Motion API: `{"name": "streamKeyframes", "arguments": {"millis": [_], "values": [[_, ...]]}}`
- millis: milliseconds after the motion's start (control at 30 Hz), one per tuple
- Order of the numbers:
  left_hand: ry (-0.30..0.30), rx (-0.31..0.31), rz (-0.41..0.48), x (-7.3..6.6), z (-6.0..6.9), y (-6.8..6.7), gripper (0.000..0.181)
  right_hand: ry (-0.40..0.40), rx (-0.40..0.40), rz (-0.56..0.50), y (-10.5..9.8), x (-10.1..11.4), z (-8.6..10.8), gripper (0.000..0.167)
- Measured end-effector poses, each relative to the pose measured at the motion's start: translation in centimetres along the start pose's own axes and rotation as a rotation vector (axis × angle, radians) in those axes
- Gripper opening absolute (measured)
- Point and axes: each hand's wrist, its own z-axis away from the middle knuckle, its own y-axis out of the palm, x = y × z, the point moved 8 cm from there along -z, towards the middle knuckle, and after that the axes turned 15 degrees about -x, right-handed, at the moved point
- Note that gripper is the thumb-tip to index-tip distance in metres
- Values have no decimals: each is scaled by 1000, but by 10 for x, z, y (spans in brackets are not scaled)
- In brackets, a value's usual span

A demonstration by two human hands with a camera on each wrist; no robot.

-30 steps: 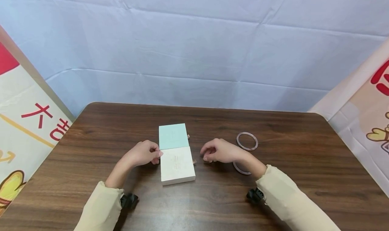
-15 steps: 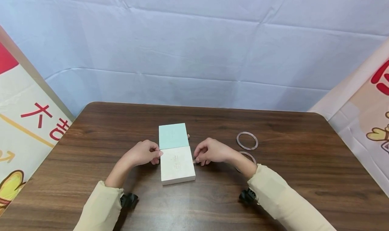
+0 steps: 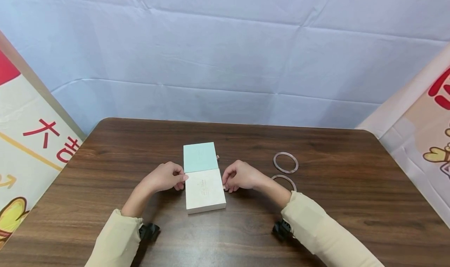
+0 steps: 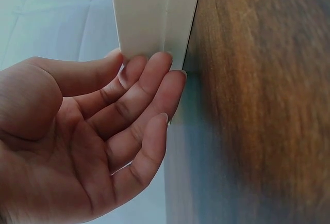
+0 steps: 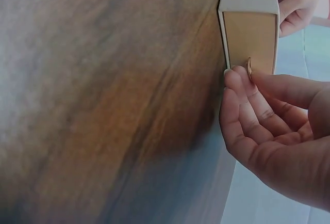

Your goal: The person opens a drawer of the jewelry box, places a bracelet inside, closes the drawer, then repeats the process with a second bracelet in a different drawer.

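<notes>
A white drawer box (image 3: 205, 190) with faint lettering lies on the table, against a mint-green box (image 3: 200, 157) behind it. My left hand (image 3: 166, 176) rests its fingertips on the white box's left side, the thumb at its top edge. In the left wrist view those fingers (image 4: 154, 74) lie against the box wall, gently bent. On the opposite side, my right hand (image 3: 240, 176) pinches the small ribbon pull tab (image 5: 250, 68) between thumb and fingers. The beige drawer front (image 5: 251, 35) sits inside its sleeve in the right wrist view.
Two pale purple-grey rings (image 3: 286, 163) lie on the table right of the boxes, the nearer one partly behind the right forearm. A ribbon tab (image 3: 218, 157) sticks out of the mint-green box's right side. A pale cloth backdrop hangs behind the brown wooden table (image 3: 140, 142).
My right hand has moved left from beside the rings to the white box and taken hold of its ribbon tab. The left hand and both boxes have stayed in place.
</notes>
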Motion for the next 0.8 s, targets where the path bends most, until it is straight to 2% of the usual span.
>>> {"name": "streamKeyframes", "arguments": {"millis": [433,800], "values": [[-11,16,7,1,0,0,25,32,-33,-6,-6,-6,1,9],[-13,22,19,1,1,1,26,46,-34,17,-20,-9,6,10]]}}
